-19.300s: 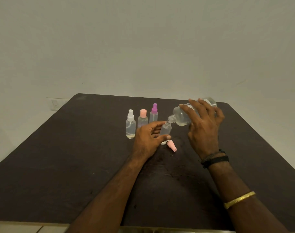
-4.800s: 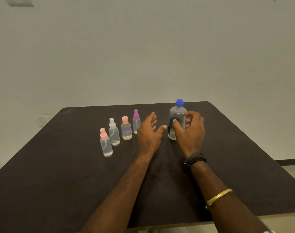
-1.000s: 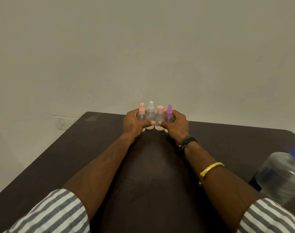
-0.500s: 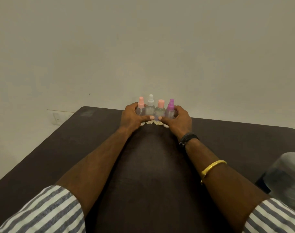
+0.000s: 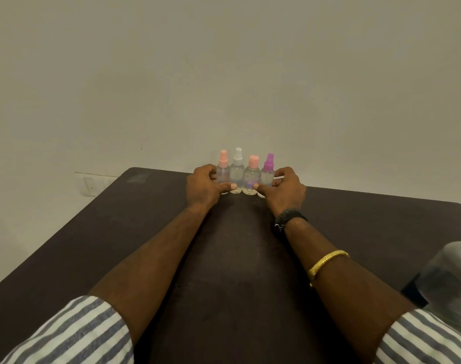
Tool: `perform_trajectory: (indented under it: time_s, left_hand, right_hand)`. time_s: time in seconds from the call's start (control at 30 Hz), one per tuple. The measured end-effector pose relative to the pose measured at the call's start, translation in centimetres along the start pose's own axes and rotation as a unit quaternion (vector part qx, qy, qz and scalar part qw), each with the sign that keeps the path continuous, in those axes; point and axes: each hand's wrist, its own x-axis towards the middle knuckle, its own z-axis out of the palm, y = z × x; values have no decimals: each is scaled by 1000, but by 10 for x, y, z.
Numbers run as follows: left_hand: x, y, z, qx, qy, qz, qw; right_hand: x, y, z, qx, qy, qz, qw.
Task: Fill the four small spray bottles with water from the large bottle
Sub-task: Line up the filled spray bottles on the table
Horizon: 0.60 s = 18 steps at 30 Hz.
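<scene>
Four small spray bottles (image 5: 245, 177), light, slick, tippy: pressed together between left hand (image 5: 204, 186) and right hand (image 5: 283, 191) fingers, best gripped low.

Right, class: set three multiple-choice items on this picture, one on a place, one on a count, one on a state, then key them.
1. Where do the spray bottles stand?
A. far table edge
B. near edge
C. floor

2. How many have pinkish tops?
A. one
B. two
C. four

3. The bottles are:
A. uncapped
B. lying down
C. capped, upright

Key: 1 A, they line the far edge of the table. 2 B, the white cap and purple cap leave two. 3 C, all upright between the left hand and right hand.
</scene>
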Motion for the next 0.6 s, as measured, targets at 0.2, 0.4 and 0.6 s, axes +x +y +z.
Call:
perform_trajectory:
  time_s: [0.2,0.4,0.6]
  left_hand:
    - [4,1,4,8,13,3,1000]
    - [5,3,5,6,15,-1,1000]
    - [-1,9,10,18,14,-22,999]
  right_hand:
    - [5,1,2,1,10,4,1000]
    - [8,2,6,-12,15,1,1000]
    - [2,-4,0,-16,-2,6,1000]
